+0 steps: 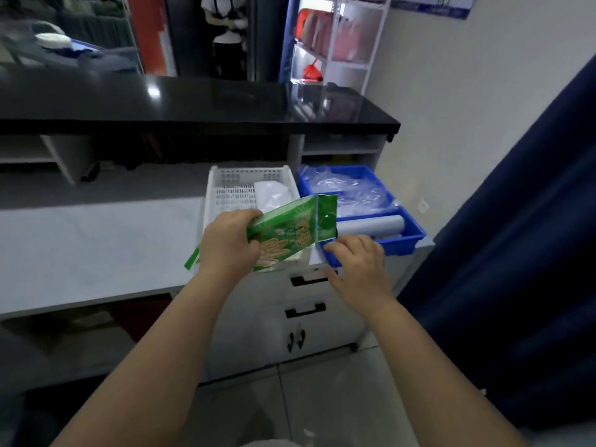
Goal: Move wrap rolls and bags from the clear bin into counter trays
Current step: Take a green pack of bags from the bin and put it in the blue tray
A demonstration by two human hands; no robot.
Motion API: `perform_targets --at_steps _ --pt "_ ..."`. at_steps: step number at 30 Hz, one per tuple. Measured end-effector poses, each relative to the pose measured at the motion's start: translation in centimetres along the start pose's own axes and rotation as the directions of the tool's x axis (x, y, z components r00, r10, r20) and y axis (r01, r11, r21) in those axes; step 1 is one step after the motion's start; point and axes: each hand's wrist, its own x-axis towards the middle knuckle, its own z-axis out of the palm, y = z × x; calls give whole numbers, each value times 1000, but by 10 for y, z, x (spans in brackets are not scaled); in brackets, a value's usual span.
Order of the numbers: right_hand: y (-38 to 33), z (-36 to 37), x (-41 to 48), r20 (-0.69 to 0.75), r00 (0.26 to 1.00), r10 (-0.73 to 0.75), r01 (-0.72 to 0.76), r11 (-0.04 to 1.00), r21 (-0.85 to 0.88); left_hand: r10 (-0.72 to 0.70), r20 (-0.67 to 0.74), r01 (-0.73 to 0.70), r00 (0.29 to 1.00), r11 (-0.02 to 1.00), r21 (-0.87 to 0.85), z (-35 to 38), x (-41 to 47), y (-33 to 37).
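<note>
My left hand grips a green printed bag by its left end and holds it tilted over the front of the white perforated tray. White bags lie inside that tray. My right hand hovers just below the bag's right end, fingers curled and holding nothing, over the front rim of the blue tray. The blue tray holds clear plastic bags and a pale wrap roll along its front. The clear bin is out of view.
Both trays sit on a pale counter under a black upper ledge. White drawers with black handles lie below. A dark blue curtain hangs at the right, and a white shelf rack stands behind.
</note>
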Motion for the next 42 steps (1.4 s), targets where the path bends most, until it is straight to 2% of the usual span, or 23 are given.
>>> perform_targets --at_steps 7,13,18,25,29,33,37,42 --pt "74 5 42 36 999 37 -38 999 18 41 -16 -41 999 999 15 46 76 39" --pt "111 41 105 38 999 25 -26 999 23 75 -78 -74 994 997 14 74 162 30" --pt "141 76 166 57 997 61 -60 998 -15 98 -35 -98 995 995 0 108 230 16" --pt "191 119 215 173 982 78 -67 996 -67 184 58 -185 981 983 6 164 295 20" --pt "232 142 242 266 962 66 -53 997 -54 190 34 -190 981 982 11 192 320 27" --pt "274 171 274 442 897 6 32 996 -77 164 12 -165 986 985 41 212 345 36" --pt "312 197 303 624 780 -46 133 987 -94 130 1 -130 991 988 85 228 358 49" --pt "322 228 335 741 644 -191 240 970 41 59 -49 -53 997 993 107 250 362 58"
